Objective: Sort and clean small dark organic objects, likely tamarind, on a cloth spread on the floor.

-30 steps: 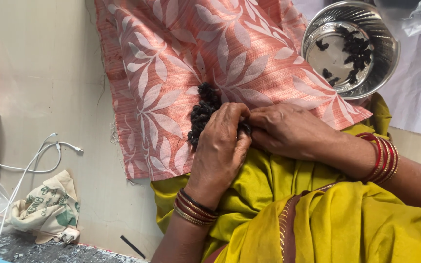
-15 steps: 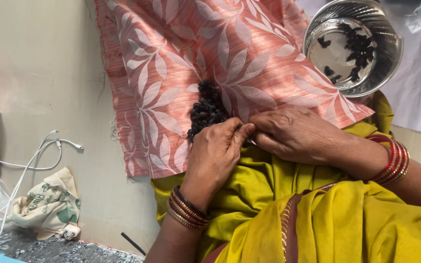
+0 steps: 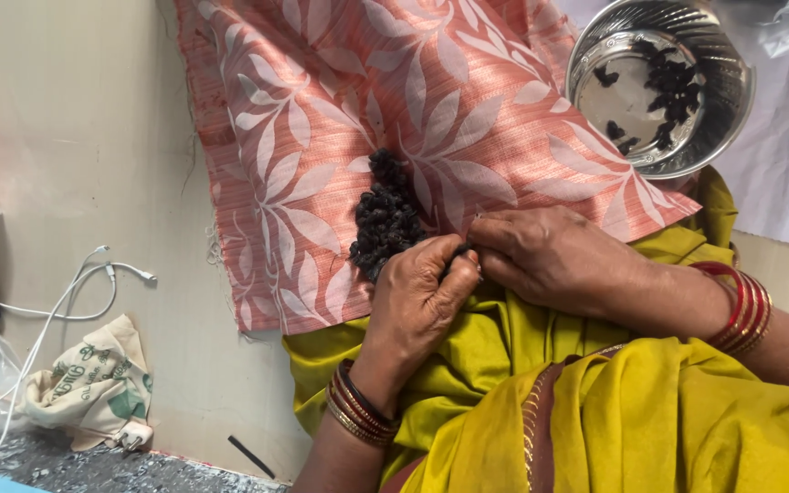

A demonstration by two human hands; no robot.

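Both hands meet at the near edge of the pink leaf-patterned cloth [image 3: 340,137]. Left hand [image 3: 422,297] is curled nearly closed, fingertips pinching something small and dark, probably one of the dried fruits. Right hand [image 3: 554,260] lies knuckles up, fingers bent and closed against the left fingertips. Just beyond them sits the heap of dark dried fruit [image 3: 385,219] on the cloth. Farther right stands a steel bowl [image 3: 732,91] holding a few pieces.
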